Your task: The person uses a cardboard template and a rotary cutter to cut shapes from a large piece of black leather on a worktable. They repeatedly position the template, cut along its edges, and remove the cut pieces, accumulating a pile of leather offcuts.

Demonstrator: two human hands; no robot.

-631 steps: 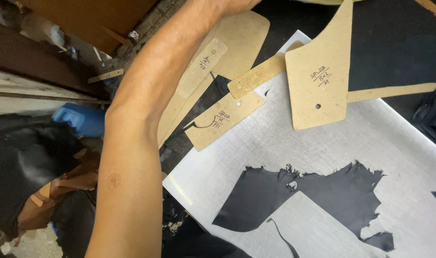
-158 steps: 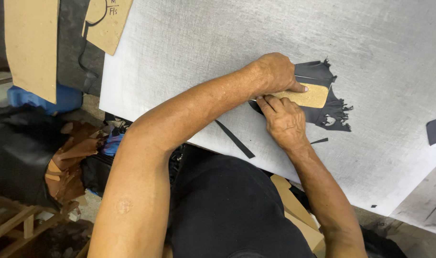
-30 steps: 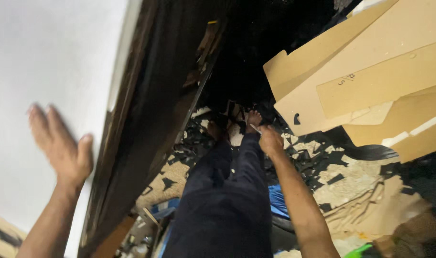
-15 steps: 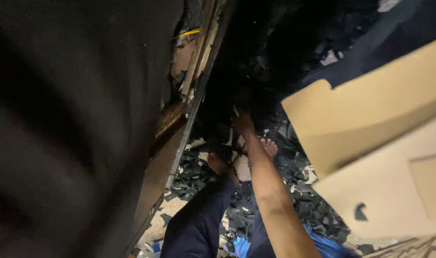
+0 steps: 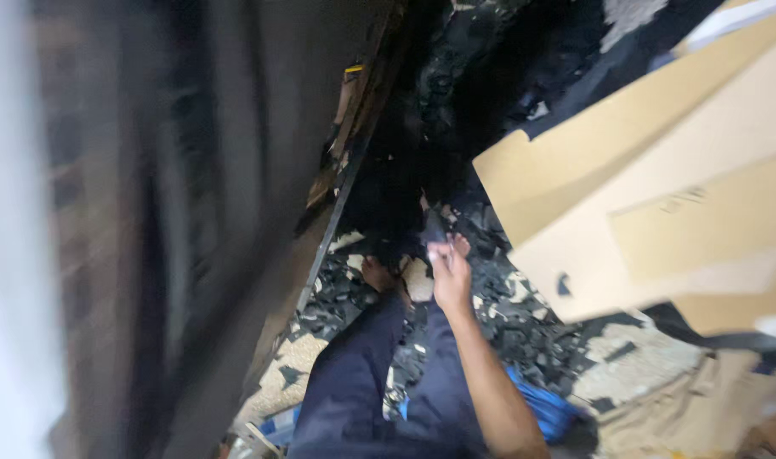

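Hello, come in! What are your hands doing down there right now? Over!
Right hand low by the floor, fingers pinching a small dark scrap. Left hand out of view. Black offcuts litter the floor; tan cardboard sheets lean close on the right.

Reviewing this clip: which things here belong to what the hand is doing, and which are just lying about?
In hand:
- right hand, reaching down to the floor
- small dark scrap at its fingertips; grip unclear
- dark offcuts littering the floor around it

Lying about:
- tan cardboard sheets on the right
- blue bag by the legs
- dark table edge on the left

Left hand not visible.
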